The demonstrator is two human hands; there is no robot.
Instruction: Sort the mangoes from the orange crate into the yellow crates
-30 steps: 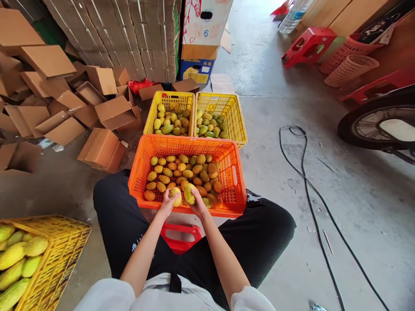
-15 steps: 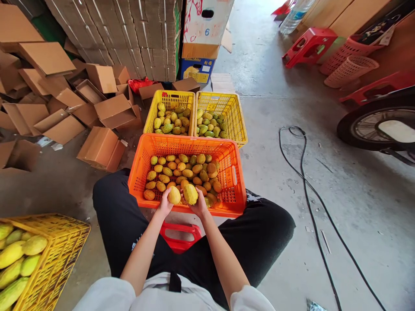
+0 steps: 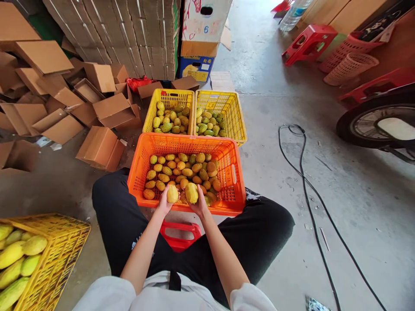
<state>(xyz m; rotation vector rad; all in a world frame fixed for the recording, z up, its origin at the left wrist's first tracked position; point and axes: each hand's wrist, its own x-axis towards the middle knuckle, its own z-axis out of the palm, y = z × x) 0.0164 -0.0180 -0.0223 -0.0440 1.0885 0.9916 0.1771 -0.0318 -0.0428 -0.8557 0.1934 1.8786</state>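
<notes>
My left hand [image 3: 164,204] is closed around a small, smooth, pale-yellow melon [image 3: 172,194]. A slightly larger yellow melon [image 3: 191,193] with faint ridges is gripped in my right hand [image 3: 200,204]. Both are held side by side, a little apart, above the near edge of an orange plastic crate [image 3: 189,139]. Inside that crate lie many small oval fruits [image 3: 187,172], orange-yellow to greenish. My fingers on the undersides of the two melons are partly hidden.
Two yellow crates, left [image 3: 146,113] and right [image 3: 241,116], stand behind the orange one with greener fruit. Another yellow crate [image 3: 69,239] of longer fruit sits at lower left. Cardboard boxes [image 3: 99,147] are heaped left; a black cable [image 3: 304,181] and a wheel [image 3: 356,123] are right.
The melons have moved slightly apart, the left one to the left and the right one to the right. The right one has turned a little in my hand.
</notes>
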